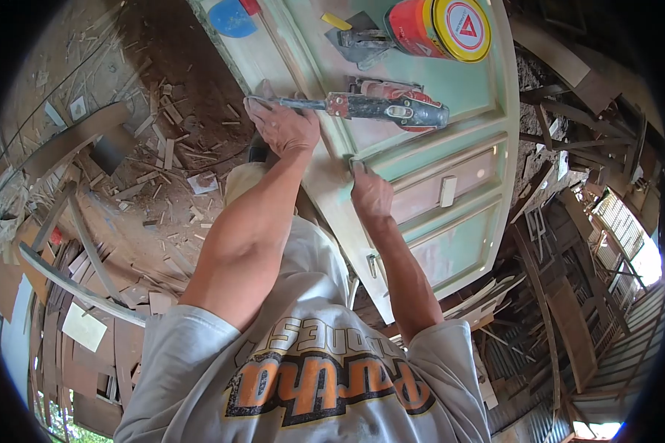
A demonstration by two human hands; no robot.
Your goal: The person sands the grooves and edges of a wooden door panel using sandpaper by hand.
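Firstly, we record one panelled door [451, 255], cream and pale green, lying beneath both hands. Left hand [284, 127]: palm down on the door's frame, fingers loosely spread, beside the narrow end of a grey-and-red tool [388, 108]; whether they touch it, we cannot tell. Right hand [372, 190]: fingers curled at a moulding; whether they pinch anything, we cannot tell. Also on the door, we count one red-and-yellow can [440, 29], one blue piece [231, 20] and one small block [448, 191].
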